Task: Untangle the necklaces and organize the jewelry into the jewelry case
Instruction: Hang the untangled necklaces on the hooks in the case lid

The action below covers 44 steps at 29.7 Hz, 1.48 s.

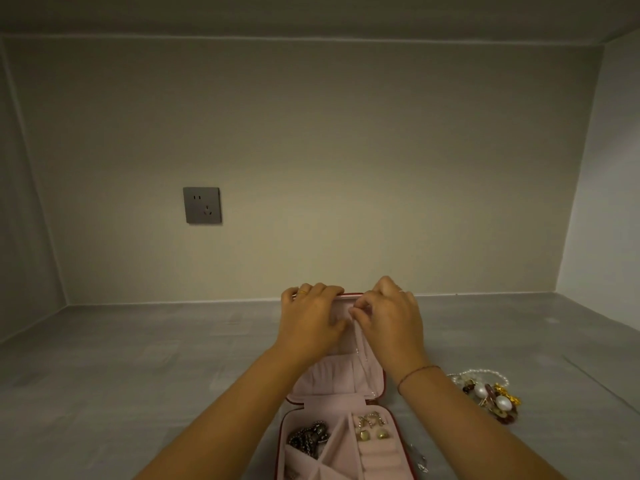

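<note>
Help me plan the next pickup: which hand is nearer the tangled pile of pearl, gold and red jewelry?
Right. The right hand, at the pink case lid, is up-left of the jewelry pile; the left hand lies farther left.

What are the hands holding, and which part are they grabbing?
The right hand pinches a thin necklace chain at its upper end. The left hand grips the top edge of the jewelry case lid.

Cut off and covered
The jewelry case (334, 405) runs off the bottom edge; the left hand (310, 320) and right hand (393, 322) cover much of its lid; the thin chain (359, 344) there is too fine to trace; a clear item (421, 460) beside the case is blurred.
</note>
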Available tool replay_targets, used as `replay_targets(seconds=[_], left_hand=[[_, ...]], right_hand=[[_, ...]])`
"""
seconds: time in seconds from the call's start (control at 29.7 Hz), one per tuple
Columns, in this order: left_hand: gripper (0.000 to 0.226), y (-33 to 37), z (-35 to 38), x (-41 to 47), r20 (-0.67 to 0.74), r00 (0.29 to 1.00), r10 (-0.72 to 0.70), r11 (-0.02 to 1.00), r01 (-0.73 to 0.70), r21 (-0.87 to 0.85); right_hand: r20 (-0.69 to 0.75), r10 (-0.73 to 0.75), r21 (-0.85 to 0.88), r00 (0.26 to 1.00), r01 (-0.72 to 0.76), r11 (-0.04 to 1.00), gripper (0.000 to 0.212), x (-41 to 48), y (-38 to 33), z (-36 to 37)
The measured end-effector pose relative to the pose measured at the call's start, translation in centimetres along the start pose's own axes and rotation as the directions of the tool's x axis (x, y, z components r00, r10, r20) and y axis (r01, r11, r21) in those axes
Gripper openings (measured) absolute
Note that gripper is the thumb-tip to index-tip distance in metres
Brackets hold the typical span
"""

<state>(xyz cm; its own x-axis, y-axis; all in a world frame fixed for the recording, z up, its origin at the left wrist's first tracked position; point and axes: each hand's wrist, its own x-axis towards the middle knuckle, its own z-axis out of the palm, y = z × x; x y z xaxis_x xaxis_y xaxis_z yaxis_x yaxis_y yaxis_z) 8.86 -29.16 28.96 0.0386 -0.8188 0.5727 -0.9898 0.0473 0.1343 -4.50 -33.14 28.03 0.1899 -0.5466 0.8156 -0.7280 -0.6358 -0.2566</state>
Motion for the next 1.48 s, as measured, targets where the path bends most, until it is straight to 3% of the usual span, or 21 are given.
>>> replay_targets(seconds=[0.27,0.44,0.71,1.01,1.11,1.21,1.31,1.38,1.41,1.48], left_hand=[[0.038,1.1,0.7,-0.4,-0.227,0.971,-0.074,0.995,0.058,-0.079],[0.035,1.3,0.6,-0.2,-0.223,0.97,-0.099,0.992,0.078,-0.103],[0.028,1.8,0.5,-0.5,-0.299,0.949,-0.101,0.989,0.062,-0.138],[0.033,1.5,0.5,-0.7,-0.257,0.963,-0.076,0.993,0.049,-0.109],[0.037,1.3,0.4,-0.9,-0.254,0.966,-0.054,0.993,0.025,-0.116],[0.047,1.4,0.9,-1.5,-0.275,0.96,-0.042,0.995,0.016,-0.097],[0.053,2.0,1.5,-3.1,-0.378,0.926,-0.006,0.993,-0.038,-0.109],[0.044,2.9,1.4,-4.9,-0.374,0.927,0.006,0.971,-0.094,-0.218],[0.036,3.5,1.2,-5.8,-0.295,0.955,-0.045,0.941,-0.059,-0.334],[0.023,4.5,0.9,-7.3,0.063,0.977,-0.206,0.784,0.203,-0.587]], right_hand=[[-0.053,-0.01,-0.09,0.999,0.005,0.996,0.02,-0.1,0.0,-0.1],[-0.076,-0.019,-0.191,0.997,0.004,0.982,0.016,-0.9,0.2,-0.1],[-0.136,0.095,-0.262,0.986,-0.128,0.957,0.019,-1.6,-0.9,-0.5],[0.029,0.102,-0.309,0.994,-0.088,0.947,0.027,-3.8,-1.5,-1.4],[0.163,0.163,-0.259,0.973,-0.118,0.959,0.027,-5.0,-1.8,-1.7],[0.316,0.291,-0.174,0.903,-0.246,0.953,0.014,-5.6,-1.6,-2.5],[0.518,0.364,0.184,0.774,-0.516,0.837,0.014,-6.2,-1.4,-4.0],[0.562,0.351,0.326,0.749,-0.59,0.738,0.013,-6.9,-0.8,-4.9],[0.586,0.345,0.373,0.733,-0.622,0.688,0.012,-7.2,-0.4,-5.4],[0.642,0.33,0.422,0.692,-0.679,0.601,0.01,-7.9,0.2,-6.6]])
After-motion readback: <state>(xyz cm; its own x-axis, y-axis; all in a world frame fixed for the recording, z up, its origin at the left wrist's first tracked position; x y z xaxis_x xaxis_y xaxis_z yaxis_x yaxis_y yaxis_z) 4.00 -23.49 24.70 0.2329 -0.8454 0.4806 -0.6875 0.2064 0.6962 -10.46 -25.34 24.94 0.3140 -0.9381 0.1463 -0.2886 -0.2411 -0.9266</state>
